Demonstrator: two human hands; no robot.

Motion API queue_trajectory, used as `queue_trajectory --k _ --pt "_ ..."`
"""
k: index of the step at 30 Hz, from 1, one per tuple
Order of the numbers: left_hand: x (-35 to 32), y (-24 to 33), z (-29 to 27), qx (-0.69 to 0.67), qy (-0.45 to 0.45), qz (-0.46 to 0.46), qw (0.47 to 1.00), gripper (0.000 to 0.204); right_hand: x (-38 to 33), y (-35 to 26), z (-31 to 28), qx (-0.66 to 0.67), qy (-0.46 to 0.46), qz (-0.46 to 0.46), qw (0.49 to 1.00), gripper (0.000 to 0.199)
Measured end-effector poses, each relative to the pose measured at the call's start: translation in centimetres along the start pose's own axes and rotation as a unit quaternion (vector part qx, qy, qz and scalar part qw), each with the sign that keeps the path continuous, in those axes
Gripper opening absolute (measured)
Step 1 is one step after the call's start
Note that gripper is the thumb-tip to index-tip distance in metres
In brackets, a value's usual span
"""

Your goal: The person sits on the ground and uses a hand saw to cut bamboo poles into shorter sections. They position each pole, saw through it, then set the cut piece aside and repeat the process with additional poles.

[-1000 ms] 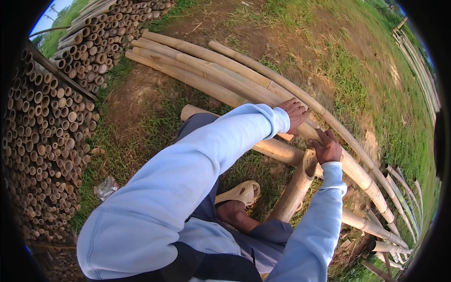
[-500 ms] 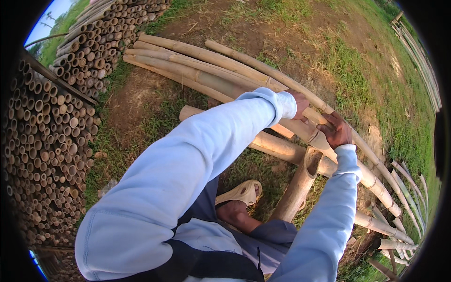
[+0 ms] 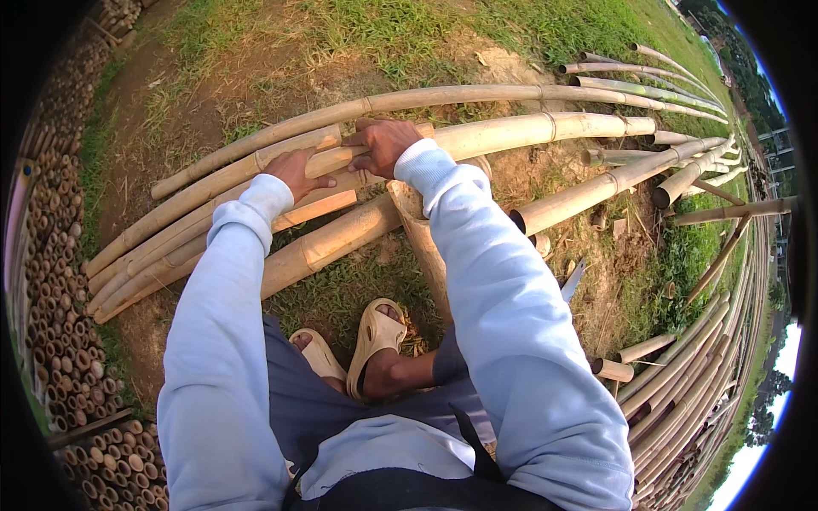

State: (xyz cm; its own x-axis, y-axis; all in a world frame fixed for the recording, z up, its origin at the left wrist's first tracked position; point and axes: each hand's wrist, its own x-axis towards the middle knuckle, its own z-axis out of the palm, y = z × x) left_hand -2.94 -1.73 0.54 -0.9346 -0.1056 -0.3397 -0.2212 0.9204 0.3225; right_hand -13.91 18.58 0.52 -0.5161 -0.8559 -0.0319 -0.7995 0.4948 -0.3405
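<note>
Both of my hands are on a group of long tan bamboo poles (image 3: 192, 200) lying side by side. My left hand (image 3: 298, 175) is curled over a narrow bamboo strip (image 3: 331, 160), its thumb stretched toward the right. Just right of it, my right hand (image 3: 388, 146) bends its fingers round the same strip, whose end shows past the knuckles. My palms hide part of the grip. A thick bamboo pole (image 3: 528, 132) runs on to the right from beneath my right hand. Under the wrists, a short cut bamboo post (image 3: 422, 243) slants down toward my feet.
A thicker bamboo pole (image 3: 332, 238) lies crosswise nearer my feet. Beyond my hands a long curved pole (image 3: 358, 106) spans the ground. A metal blade (image 3: 573, 281) lies right of my right sleeve. Stacked bamboo (image 3: 68, 341) stands left; more poles (image 3: 682, 400) lie right.
The view has swung to the right, showing more poles on that side and both sandals. My two hands stay close together on the bamboo.
</note>
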Motion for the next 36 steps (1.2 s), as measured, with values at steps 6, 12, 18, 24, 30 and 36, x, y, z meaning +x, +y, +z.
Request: queue_trajectory --k 6,12,18,24,30,36 --pt "0.5 0.8 0.0 0.003 -0.016 0.026 1.000 0.098 -0.9 0.6 1.2 -0.037 0.030 0.016 0.999 0.053" --pt "0.6 -0.4 0.3 0.028 -0.024 0.023 0.999 0.105 -0.3 -0.2 1.0 0.021 -0.033 0.068 0.997 0.053" --pt "0.7 0.3 0.9 0.080 -0.015 0.009 0.997 0.105 -0.9 0.4 1.2 0.027 -0.057 0.077 0.995 0.055" --pt "1.2 1.5 1.0 0.105 -0.007 0.009 0.994 0.094 -5.2 2.6 3.2 -0.027 0.303 -0.070 0.950 0.058" --pt "0.4 1.1 1.3 0.085 -0.003 -0.014 0.996 0.094 -29.4 5.3 -1.6 0.121 0.368 0.255 0.886 0.026" --pt "1.5 1.6 1.9 0.100 -0.002 -0.019 0.995 0.095 -57.7 6.3 16.5 0.181 0.345 0.580 0.716 0.030"
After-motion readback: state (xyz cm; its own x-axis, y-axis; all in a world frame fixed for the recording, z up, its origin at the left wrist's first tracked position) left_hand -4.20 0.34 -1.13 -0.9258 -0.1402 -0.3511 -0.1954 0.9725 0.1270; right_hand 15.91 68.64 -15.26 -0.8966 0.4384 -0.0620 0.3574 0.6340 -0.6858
